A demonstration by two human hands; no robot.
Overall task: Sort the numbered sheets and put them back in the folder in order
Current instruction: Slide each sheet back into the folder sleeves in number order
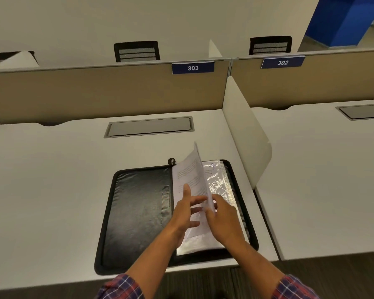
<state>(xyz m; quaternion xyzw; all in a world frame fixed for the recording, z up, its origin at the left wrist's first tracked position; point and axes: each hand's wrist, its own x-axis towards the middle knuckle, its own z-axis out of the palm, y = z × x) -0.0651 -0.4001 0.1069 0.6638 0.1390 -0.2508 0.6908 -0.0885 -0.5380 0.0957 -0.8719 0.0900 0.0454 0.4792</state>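
A black zip folder [138, 212] lies open flat on the white surface [52, 180] in the lower centre of the frame, its zip pull [171, 161] poking out at the top of the spine. Its left half is bare black lining with a slim pocket [165, 201]. Its right half carries a stack of crinkled clear plastic sleeves [220, 184].

Over that right half I hold a thin bundle of printed sheets [188, 175], tilted up on edge from the spine. Lines of text run across the top page, too small to read.

My left grip [186, 214] is open, fingers straight and spread, pressed flat against the face of the bundle. My right grip [222, 219] is curled around the bundle's lower right edge. The thumb is out of sight behind the paper. Plaid cuffs [121, 287] show at the bottom of the frame.

Above the folder, a grey cable-tray lid [149, 127] is set into the surface. Behind it stands a beige partition [95, 93] with a blue tag reading "303" [193, 67]. To the right of that tag, in the upper right, a second blue tag reads "302" [282, 62].

A white divider panel [244, 134] splits my place from the neighbouring one at the right. Two black mesh chair backs [137, 51] rise beyond the partition along the top of the frame.
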